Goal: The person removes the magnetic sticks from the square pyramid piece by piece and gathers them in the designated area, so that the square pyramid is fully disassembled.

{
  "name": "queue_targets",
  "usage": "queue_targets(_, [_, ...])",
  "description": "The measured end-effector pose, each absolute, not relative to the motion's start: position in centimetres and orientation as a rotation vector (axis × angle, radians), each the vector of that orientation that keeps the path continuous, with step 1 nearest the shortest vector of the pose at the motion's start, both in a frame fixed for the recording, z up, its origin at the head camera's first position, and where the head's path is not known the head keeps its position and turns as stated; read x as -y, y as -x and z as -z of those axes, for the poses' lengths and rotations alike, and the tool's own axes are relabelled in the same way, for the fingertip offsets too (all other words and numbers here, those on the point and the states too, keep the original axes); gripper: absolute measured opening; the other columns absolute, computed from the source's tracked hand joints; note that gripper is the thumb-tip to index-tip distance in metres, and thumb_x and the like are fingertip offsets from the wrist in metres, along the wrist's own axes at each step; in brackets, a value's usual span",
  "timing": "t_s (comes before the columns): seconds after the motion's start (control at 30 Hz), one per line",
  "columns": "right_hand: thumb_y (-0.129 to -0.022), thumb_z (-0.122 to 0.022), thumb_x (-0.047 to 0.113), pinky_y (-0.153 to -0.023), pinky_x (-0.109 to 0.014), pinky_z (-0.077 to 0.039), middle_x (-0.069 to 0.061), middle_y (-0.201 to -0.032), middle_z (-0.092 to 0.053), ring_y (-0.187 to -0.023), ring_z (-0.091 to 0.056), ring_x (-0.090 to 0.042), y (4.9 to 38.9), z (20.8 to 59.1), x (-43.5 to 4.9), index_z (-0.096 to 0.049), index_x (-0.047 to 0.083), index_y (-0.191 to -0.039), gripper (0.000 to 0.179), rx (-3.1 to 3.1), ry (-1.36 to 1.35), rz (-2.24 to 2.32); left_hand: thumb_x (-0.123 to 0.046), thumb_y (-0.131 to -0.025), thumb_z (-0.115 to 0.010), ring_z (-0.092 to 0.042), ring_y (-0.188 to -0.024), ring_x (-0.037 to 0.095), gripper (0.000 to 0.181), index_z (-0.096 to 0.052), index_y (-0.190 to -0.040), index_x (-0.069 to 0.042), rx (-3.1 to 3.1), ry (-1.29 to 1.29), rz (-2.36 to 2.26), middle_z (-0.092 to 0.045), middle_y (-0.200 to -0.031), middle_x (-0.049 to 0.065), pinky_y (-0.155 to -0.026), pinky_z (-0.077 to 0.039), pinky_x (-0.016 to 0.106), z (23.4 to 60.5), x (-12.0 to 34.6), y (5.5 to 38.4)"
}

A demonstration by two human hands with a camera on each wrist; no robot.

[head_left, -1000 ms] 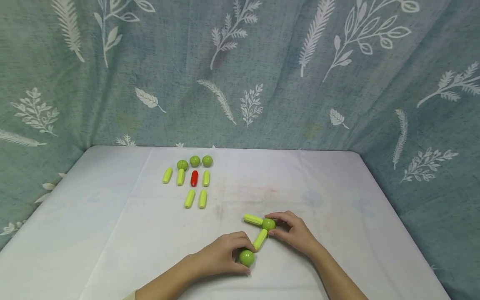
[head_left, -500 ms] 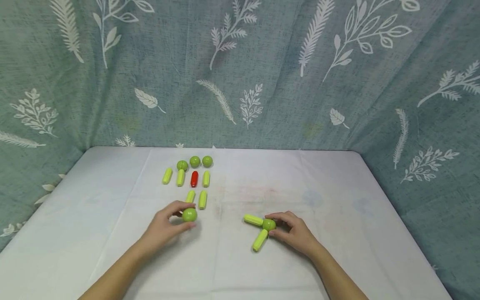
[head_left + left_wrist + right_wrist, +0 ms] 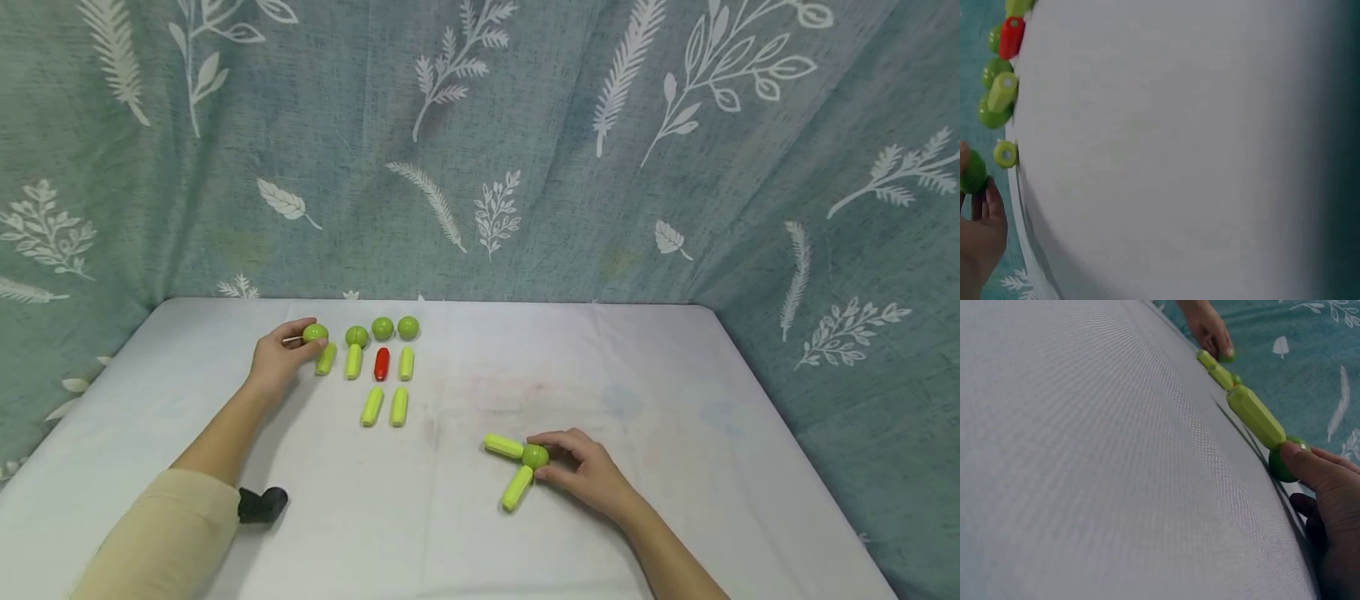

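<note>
My left hand (image 3: 277, 357) pinches a green ball (image 3: 316, 332) at the far left, beside the end of a yellow-green rod (image 3: 326, 360). In the left wrist view the ball (image 3: 972, 175) sits between thumb and fingers; whether it touches the table is unclear. Nearer the front, my right hand (image 3: 588, 471) holds another green ball (image 3: 535, 457) by thumb and fingers. Two yellow-green rods meet that ball: one rod (image 3: 503, 447) points left, the other rod (image 3: 517, 490) slants toward the front. The right wrist view shows the thumb against this ball (image 3: 1280, 470), by a rod (image 3: 1255, 417).
Several green balls (image 3: 382, 328) line up at the back left. Below them lie a red rod (image 3: 382, 364) and several yellow-green rods (image 3: 372, 407). A black piece (image 3: 262, 506) protrudes beside the left sleeve (image 3: 168, 533). Patterned cloth (image 3: 480, 150) hangs behind the white-covered table (image 3: 660, 375).
My left hand has carried its green ball from beside the front rod to the back left, next to the row of balls. My right hand has stayed at its ball.
</note>
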State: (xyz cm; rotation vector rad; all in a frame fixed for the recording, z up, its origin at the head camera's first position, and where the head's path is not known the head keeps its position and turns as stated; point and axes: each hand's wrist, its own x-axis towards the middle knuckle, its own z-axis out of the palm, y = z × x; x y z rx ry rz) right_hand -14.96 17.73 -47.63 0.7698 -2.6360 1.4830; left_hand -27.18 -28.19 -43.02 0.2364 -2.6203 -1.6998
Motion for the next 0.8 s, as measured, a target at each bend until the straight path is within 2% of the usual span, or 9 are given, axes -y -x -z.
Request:
queue_targets(0.13, [-0.080,-0.075,0.025,-0.082,-0.025,-0.049,0.009,-0.100,-0.062,-0.093,-0.056,-0.007,14.7,47.8,-17.7,-0.066,0.019,-0.117,0.038,2.624,-0.779,-1.503,-0.027,-0.092,-0.061,-0.045,-0.115,0.018,0.060,-0.038,-0.144,-0.007,2.648,-0.335,1.640,-0.040,-0.139,0.017,-0.081,-0.044,0.015,43.5,28.3,29.1])
queue_targets(0.23, [-0.081,-0.075,0.025,-0.082,-0.024,-0.050,0.009,-0.101,-0.062,-0.094,-0.056,-0.006,14.6,47.8,-17.6,-0.066,0.018,-0.117,0.038,2.611,-0.802,-1.516,-0.021,-0.093,-0.060,-0.042,-0.125,0.030,0.057,-0.038,-0.144,-0.006,2.684,-0.376,1.588,-0.040,-0.141,0.020,-0.093,-0.045,0.028,43.7,28.3,30.0])
queue_targets(0.33, [-0.081,-0.074,0.025,-0.082,-0.025,-0.050,0.009,-0.102,-0.062,-0.094,-0.056,-0.007,14.5,47.7,-17.5,-0.065,0.017,-0.118,0.038,2.599,-0.816,-1.518,-0.018,-0.093,-0.060,-0.040,-0.128,0.036,0.057,-0.037,-0.144,-0.004,2.741,-0.347,1.524,-0.039,-0.143,0.022,-0.101,-0.040,0.042,43.7,28.3,30.5])
queue_targets(0.6, [-0.082,-0.074,0.026,-0.084,-0.025,-0.050,0.008,-0.104,-0.062,-0.095,-0.056,-0.007,14.8,47.4,-17.8,-0.065,0.016,-0.118,0.038,2.610,-0.800,-1.512,-0.023,-0.091,-0.063,-0.038,-0.130,0.039,0.060,-0.038,-0.144,-0.006,2.764,-0.273,1.474,-0.037,-0.146,0.020,-0.103,-0.037,0.049,43.4,27.9,31.0])
queue_targets(0.7, [-0.082,-0.073,0.026,-0.084,-0.025,-0.050,0.007,-0.104,-0.062,-0.096,-0.057,-0.007,15.0,47.5,-17.9,-0.065,0.015,-0.118,0.038,2.610,-0.801,-1.521,-0.024,-0.092,-0.063,-0.040,-0.127,0.040,0.055,-0.044,-0.140,-0.004,2.748,-0.180,1.354,-0.042,-0.141,0.020,-0.101,-0.037,0.051,43.1,27.4,30.8])
queue_targets(0.8, [-0.082,-0.074,0.024,-0.084,-0.025,-0.050,0.008,-0.103,-0.062,-0.095,-0.057,-0.007,15.0,47.5,-17.8,-0.065,0.016,-0.118,0.038,2.598,-0.816,-1.515,-0.022,-0.091,-0.064,-0.045,-0.117,0.040,0.049,-0.051,-0.134,-0.002,2.783,0.007,1.163,-0.049,-0.133,0.022,-0.094,-0.039,0.052,42.4,26.7,30.3])
